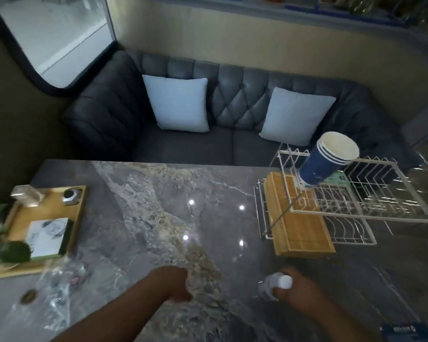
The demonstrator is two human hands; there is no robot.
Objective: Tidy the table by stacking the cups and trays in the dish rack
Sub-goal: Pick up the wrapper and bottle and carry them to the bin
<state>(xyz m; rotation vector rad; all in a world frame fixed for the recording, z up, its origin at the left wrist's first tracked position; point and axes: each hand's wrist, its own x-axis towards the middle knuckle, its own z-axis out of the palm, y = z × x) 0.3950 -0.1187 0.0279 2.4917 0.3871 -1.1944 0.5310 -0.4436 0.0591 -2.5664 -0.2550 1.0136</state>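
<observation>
A stack of blue paper cups (328, 161) with white insides leans tilted in the upper tier of the white wire dish rack (391, 213) at the table's right. Wooden trays (297, 218) lie stacked in the rack's lower tier, sticking out toward me. My right hand (294, 290) is near the front edge, closed around a small white bottle (276, 285). My left hand (176, 285) rests on the marble table (158, 206) with fingers curled and nothing in it. Both hands are well short of the rack.
Another wooden tray (77, 218) at the left holds a card, a small glass bottle, a round metal item and green leaves. Crumpled clear plastic (57, 290) lies in front of it. A dark tufted sofa (232, 107) with two pale cushions stands behind the table.
</observation>
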